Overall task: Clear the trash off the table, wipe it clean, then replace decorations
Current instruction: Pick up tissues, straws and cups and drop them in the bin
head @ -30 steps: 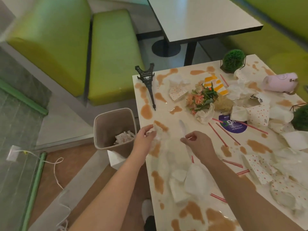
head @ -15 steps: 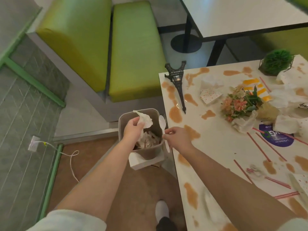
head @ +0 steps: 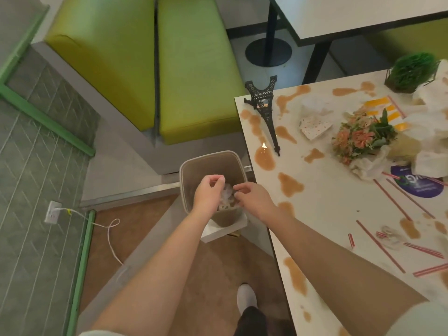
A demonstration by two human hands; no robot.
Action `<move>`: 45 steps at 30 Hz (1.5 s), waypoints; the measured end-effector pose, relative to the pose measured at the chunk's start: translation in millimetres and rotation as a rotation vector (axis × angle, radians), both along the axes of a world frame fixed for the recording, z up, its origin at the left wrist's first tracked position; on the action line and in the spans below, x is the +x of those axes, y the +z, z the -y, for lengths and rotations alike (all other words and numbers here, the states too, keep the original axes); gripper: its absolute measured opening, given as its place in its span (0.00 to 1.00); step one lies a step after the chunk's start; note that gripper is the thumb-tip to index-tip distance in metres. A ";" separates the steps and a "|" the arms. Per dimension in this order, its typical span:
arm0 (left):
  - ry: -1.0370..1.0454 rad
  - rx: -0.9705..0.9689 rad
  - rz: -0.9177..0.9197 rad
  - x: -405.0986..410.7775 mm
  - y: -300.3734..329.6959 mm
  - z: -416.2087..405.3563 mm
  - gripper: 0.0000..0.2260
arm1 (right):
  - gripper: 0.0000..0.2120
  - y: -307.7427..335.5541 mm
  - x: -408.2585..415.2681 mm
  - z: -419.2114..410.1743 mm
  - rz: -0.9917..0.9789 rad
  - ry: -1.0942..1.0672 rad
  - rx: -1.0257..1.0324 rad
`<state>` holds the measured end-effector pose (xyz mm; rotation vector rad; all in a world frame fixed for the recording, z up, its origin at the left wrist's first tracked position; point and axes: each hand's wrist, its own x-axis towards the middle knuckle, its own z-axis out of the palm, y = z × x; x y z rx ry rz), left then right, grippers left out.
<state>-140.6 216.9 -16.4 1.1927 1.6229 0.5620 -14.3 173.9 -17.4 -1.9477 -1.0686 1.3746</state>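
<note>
Both my left hand [head: 209,193] and right hand [head: 252,198] hang over the bin [head: 194,163] just off the bench [head: 322,202] edge, fingers loosely curled, holding nothing, crumpled trash [head: 226,200] lying inside below them.

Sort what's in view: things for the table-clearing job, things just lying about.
Job:
hands
trash bin
table
red striped straws
crumpled napkins
Eiffel Tower model
flower bouquet
brown spills

Lying about:
green bench
white cable

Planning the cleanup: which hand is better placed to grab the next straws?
Probably the right hand: it hangs over the bin on the table side, nearer the straws; the left hand is farther away.
</note>
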 end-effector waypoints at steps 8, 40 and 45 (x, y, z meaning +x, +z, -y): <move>-0.157 -0.015 0.041 48.3 8.9 49.4 0.10 | 0.05 15.0 64.7 57.6 0.016 -0.226 0.062; -0.813 0.309 -0.588 150.1 -16.3 256.0 0.43 | 0.34 -11.7 195.7 272.5 0.489 0.093 0.030; -0.862 0.288 -0.631 151.6 -18.3 245.9 0.46 | 0.14 -6.3 202.9 266.2 0.347 -0.076 0.039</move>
